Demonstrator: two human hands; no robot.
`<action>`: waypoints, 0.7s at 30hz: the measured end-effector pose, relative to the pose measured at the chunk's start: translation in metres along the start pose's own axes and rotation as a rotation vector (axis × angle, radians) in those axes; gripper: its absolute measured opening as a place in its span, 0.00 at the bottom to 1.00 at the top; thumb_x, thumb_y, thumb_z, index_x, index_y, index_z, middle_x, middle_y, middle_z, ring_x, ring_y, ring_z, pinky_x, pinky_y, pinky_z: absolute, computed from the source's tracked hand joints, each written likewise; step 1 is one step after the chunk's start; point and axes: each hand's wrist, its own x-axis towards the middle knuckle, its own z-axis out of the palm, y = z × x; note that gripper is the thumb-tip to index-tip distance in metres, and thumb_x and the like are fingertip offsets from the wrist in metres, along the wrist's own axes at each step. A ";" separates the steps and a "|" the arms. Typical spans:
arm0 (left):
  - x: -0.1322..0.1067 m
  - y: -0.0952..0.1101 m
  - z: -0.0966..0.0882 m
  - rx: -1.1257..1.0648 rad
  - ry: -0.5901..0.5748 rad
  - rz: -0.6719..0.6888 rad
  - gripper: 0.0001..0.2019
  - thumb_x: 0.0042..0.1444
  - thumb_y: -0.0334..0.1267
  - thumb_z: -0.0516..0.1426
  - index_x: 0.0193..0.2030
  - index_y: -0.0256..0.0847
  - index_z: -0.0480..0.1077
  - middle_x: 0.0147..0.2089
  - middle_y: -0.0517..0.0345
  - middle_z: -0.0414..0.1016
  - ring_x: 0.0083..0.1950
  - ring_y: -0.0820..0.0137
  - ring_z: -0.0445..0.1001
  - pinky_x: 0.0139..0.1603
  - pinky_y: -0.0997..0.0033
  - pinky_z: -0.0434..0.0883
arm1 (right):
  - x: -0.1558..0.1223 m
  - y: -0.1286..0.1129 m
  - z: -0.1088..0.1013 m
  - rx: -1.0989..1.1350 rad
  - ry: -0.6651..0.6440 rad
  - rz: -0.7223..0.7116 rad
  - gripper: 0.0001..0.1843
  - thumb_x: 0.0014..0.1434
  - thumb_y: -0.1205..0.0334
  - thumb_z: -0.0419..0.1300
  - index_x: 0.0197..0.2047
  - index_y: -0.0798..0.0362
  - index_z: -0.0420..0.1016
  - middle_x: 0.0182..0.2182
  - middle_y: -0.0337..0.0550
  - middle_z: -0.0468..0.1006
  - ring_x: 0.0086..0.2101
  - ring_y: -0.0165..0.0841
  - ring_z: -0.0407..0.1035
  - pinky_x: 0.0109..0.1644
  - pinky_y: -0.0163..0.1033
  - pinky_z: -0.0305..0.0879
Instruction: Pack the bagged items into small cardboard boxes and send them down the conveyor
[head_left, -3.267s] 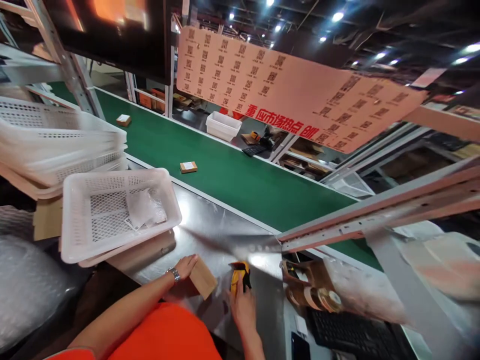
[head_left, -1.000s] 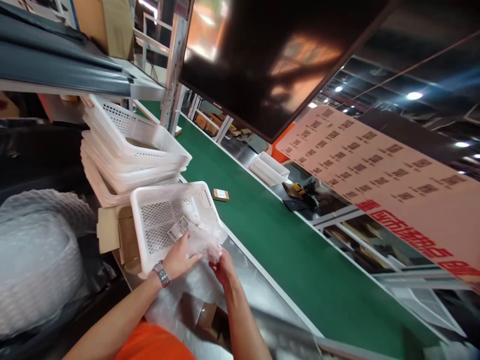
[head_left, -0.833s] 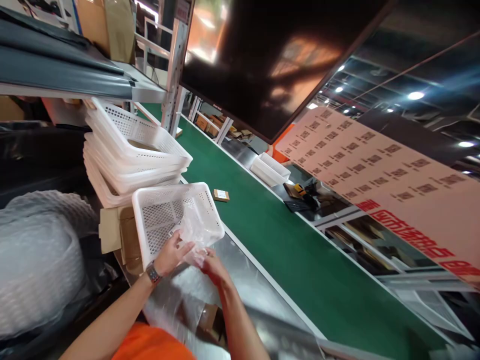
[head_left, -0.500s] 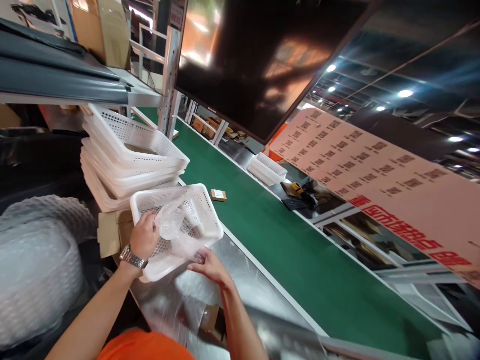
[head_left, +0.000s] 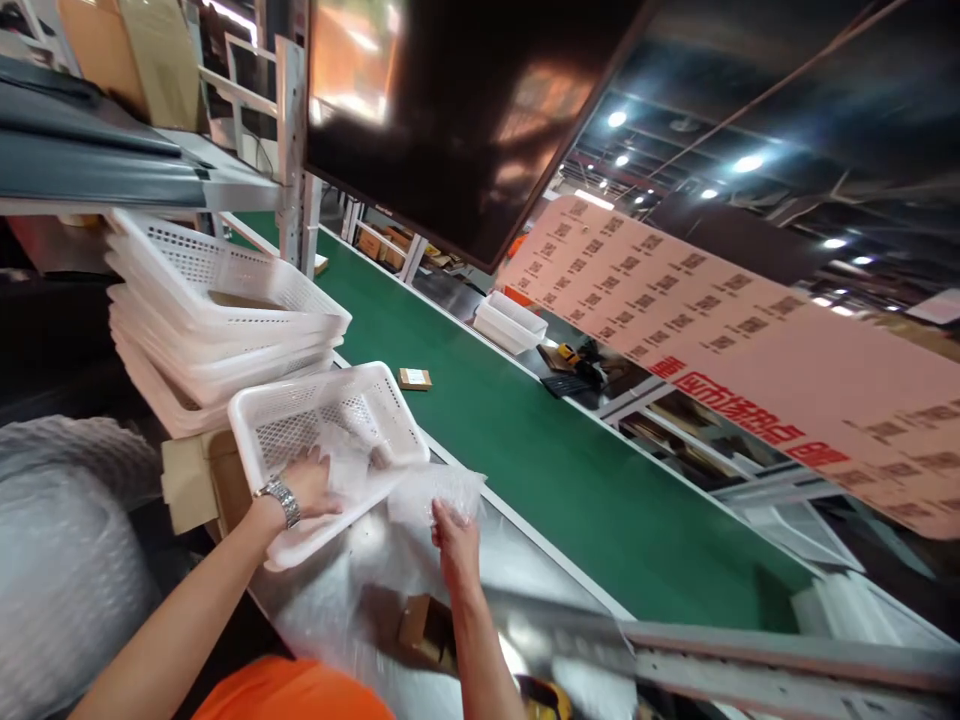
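The right hand [head_left: 454, 545], low and just right of the frame's centre, has its fingers [head_left: 439, 515] closed in a pinch on the near edge of a small sheet of bubble wrap [head_left: 444, 488]. The sheet stands up from that pinch and spreads directly above the fingers. Its long axis runs roughly left to right across the frame. Its left end touches or overlaps the near right corner of a white mesh basket [head_left: 300, 410], and its right end reaches toward the edge of the green conveyor belt [head_left: 540, 460].

The left hand [head_left: 311, 485] is to the left of the sheet, palm down inside the basket's near end. Its fingers are spread flat and grip nothing that can be made out. A filmy clear patch lies just ahead of them, too faint to identify. The right hand is plainly the one on the bubble wrap; the left is near it but apart.

The basket sits tilted on the shiny steel surface [head_left: 337, 600]. A stack of like baskets [head_left: 217, 300] fills the middle left. Below the right wrist a small cardboard box [head_left: 424, 625] rests on the surface, and a small parcel [head_left: 414, 378] lies on the belt beyond the basket.
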 end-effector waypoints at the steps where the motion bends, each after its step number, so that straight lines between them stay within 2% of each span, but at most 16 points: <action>1: -0.004 0.007 0.003 -0.042 0.015 0.025 0.47 0.47 0.53 0.76 0.69 0.28 0.73 0.78 0.21 0.63 0.80 0.30 0.60 0.76 0.39 0.66 | -0.004 0.001 0.001 -0.036 -0.001 -0.019 0.32 0.53 0.31 0.73 0.23 0.48 0.67 0.17 0.32 0.63 0.22 0.30 0.56 0.27 0.39 0.53; 3: -0.015 0.023 0.009 -0.214 0.114 0.098 0.44 0.55 0.56 0.71 0.72 0.31 0.71 0.82 0.26 0.57 0.84 0.34 0.54 0.81 0.39 0.59 | -0.012 0.003 0.009 -0.083 -0.022 -0.056 0.32 0.55 0.31 0.72 0.23 0.48 0.67 0.18 0.33 0.65 0.24 0.31 0.58 0.30 0.40 0.56; 5: -0.029 0.042 0.015 -0.466 0.198 0.219 0.31 0.67 0.54 0.61 0.70 0.38 0.73 0.78 0.36 0.67 0.80 0.45 0.64 0.80 0.46 0.63 | -0.019 0.005 0.022 -0.102 -0.106 -0.094 0.28 0.56 0.32 0.73 0.28 0.48 0.72 0.23 0.36 0.73 0.27 0.34 0.63 0.33 0.41 0.62; 7: -0.042 0.058 0.021 -0.657 0.196 0.297 0.21 0.70 0.52 0.57 0.60 0.42 0.78 0.65 0.42 0.80 0.66 0.54 0.78 0.70 0.54 0.74 | -0.025 0.004 0.037 -0.169 -0.250 -0.198 0.23 0.59 0.36 0.71 0.33 0.48 0.76 0.29 0.40 0.78 0.31 0.37 0.68 0.37 0.41 0.66; 9: -0.050 0.067 0.026 -0.698 0.185 0.279 0.15 0.67 0.51 0.58 0.45 0.43 0.79 0.49 0.46 0.83 0.51 0.58 0.81 0.56 0.60 0.78 | -0.031 0.002 0.050 -0.306 -0.382 -0.380 0.18 0.62 0.42 0.69 0.34 0.47 0.77 0.31 0.42 0.78 0.33 0.38 0.69 0.39 0.41 0.67; 11: -0.053 0.065 0.029 -0.682 0.230 0.226 0.13 0.66 0.47 0.56 0.34 0.44 0.75 0.40 0.49 0.80 0.43 0.60 0.78 0.50 0.61 0.76 | -0.036 -0.005 0.060 -0.448 -0.471 -0.546 0.14 0.66 0.47 0.65 0.35 0.47 0.79 0.34 0.42 0.77 0.34 0.37 0.69 0.40 0.41 0.66; 13: -0.053 0.054 0.029 -0.724 0.285 0.194 0.16 0.68 0.46 0.51 0.31 0.44 0.72 0.39 0.50 0.78 0.43 0.61 0.77 0.50 0.60 0.74 | -0.034 -0.014 0.065 -0.515 -0.569 -0.604 0.14 0.69 0.48 0.65 0.38 0.48 0.80 0.37 0.42 0.78 0.36 0.37 0.71 0.43 0.41 0.67; 15: -0.055 0.038 0.028 -0.809 0.324 0.148 0.19 0.70 0.48 0.48 0.33 0.44 0.72 0.40 0.49 0.77 0.44 0.60 0.77 0.52 0.59 0.74 | -0.022 -0.024 0.064 -0.483 -0.732 -0.557 0.16 0.65 0.44 0.70 0.43 0.47 0.82 0.45 0.44 0.81 0.42 0.39 0.75 0.46 0.41 0.70; 17: -0.060 0.023 0.026 -0.878 0.374 0.061 0.20 0.70 0.52 0.48 0.35 0.45 0.72 0.41 0.50 0.77 0.45 0.59 0.76 0.53 0.59 0.73 | 0.004 -0.030 0.060 -0.370 -0.840 -0.460 0.24 0.61 0.38 0.72 0.50 0.46 0.83 0.56 0.49 0.82 0.51 0.44 0.77 0.51 0.43 0.75; 18: -0.064 0.017 0.025 -0.902 0.403 0.015 0.19 0.70 0.53 0.49 0.35 0.45 0.72 0.41 0.51 0.76 0.45 0.59 0.76 0.53 0.59 0.73 | 0.022 -0.031 0.058 -0.325 -0.835 -0.403 0.27 0.62 0.36 0.69 0.55 0.46 0.82 0.61 0.51 0.80 0.56 0.46 0.77 0.54 0.45 0.76; 19: -0.069 0.014 0.025 -0.921 0.433 -0.027 0.19 0.69 0.54 0.49 0.34 0.45 0.70 0.40 0.52 0.75 0.44 0.60 0.75 0.51 0.61 0.72 | 0.043 -0.030 0.058 -0.309 -0.762 -0.355 0.28 0.67 0.35 0.62 0.58 0.46 0.82 0.63 0.53 0.79 0.60 0.48 0.76 0.57 0.48 0.77; 20: -0.073 0.011 0.025 -0.939 0.459 -0.062 0.19 0.69 0.54 0.50 0.32 0.45 0.68 0.38 0.53 0.73 0.43 0.61 0.74 0.49 0.62 0.72 | 0.065 -0.027 0.059 -0.343 -0.644 -0.321 0.29 0.72 0.36 0.54 0.58 0.48 0.82 0.62 0.55 0.81 0.59 0.48 0.77 0.59 0.51 0.77; 21: -0.077 0.010 0.026 -0.957 0.477 -0.086 0.20 0.68 0.55 0.50 0.29 0.45 0.65 0.36 0.55 0.71 0.41 0.63 0.72 0.47 0.64 0.70 | 0.089 -0.023 0.064 -0.449 -0.511 -0.321 0.29 0.70 0.39 0.53 0.58 0.51 0.82 0.60 0.59 0.82 0.57 0.49 0.79 0.59 0.53 0.78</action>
